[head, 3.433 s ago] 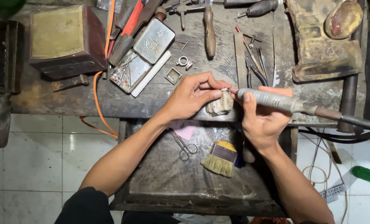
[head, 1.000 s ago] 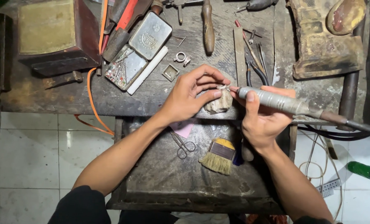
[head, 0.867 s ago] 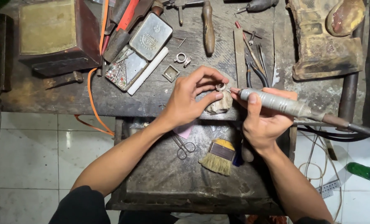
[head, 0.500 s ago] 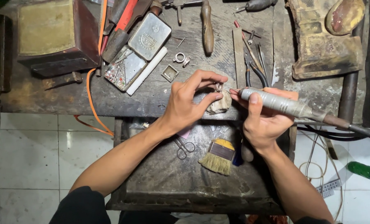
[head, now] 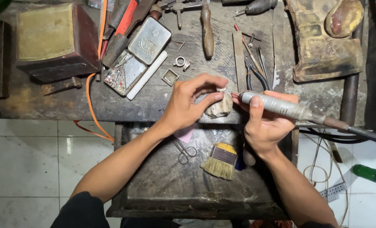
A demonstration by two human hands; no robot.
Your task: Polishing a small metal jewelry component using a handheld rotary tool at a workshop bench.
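Note:
My left hand (head: 192, 101) pinches a small pale metal piece (head: 221, 89) between thumb and fingers, resting it on a worn wooden bench peg (head: 219, 107) at the front edge of the workbench (head: 154, 101). My right hand (head: 266, 124) grips a grey rotary handpiece (head: 281, 107) like a pen. Its tip touches the small piece from the right. A dark flexible shaft (head: 365, 134) runs off from the handpiece to the right.
On the bench lie a silver ring (head: 181, 63), a small square frame (head: 170, 77), an open tin of burs (head: 124, 72), its lid (head: 149, 40), a white stick (head: 146, 75), pliers (head: 255, 69), files and a wooden box (head: 53, 40). Below, a metal tray (head: 162, 185) holds a brush (head: 219, 160) and small scissors (head: 183, 152).
Both hands stay at the bench peg. My left fingers have shifted slightly on the small piece and the handpiece tip has stayed against it.

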